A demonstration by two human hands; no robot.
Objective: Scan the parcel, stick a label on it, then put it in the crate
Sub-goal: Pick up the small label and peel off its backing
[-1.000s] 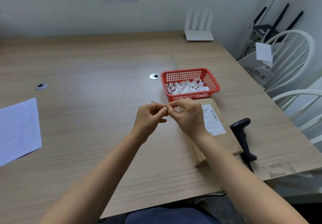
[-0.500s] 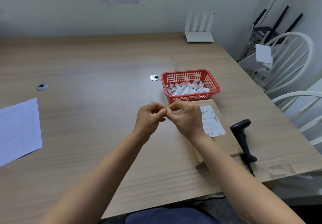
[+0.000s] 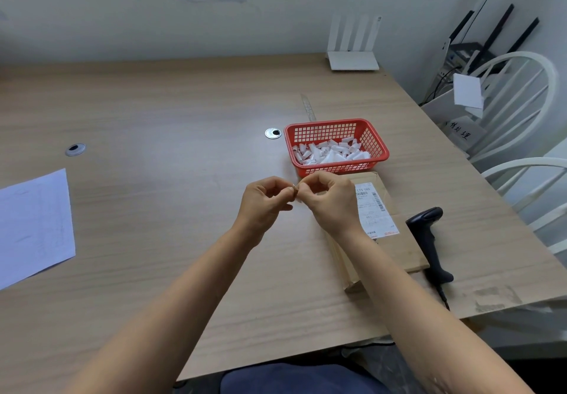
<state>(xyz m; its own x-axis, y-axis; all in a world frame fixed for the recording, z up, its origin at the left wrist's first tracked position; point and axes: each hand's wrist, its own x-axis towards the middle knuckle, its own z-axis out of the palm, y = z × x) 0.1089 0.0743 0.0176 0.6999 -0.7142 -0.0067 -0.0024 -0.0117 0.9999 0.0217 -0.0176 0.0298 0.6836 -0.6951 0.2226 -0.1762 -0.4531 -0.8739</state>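
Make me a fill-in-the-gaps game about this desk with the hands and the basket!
1. The basket full of little white labels is coloured ____.
2. The black scanner lies on the table, to the ____ of the parcel.
3. The left hand and right hand meet at their ____, pinching something tiny.
4. The sheet of paper lies at the table's ____ edge.

Missing words: red; right; fingertips; left
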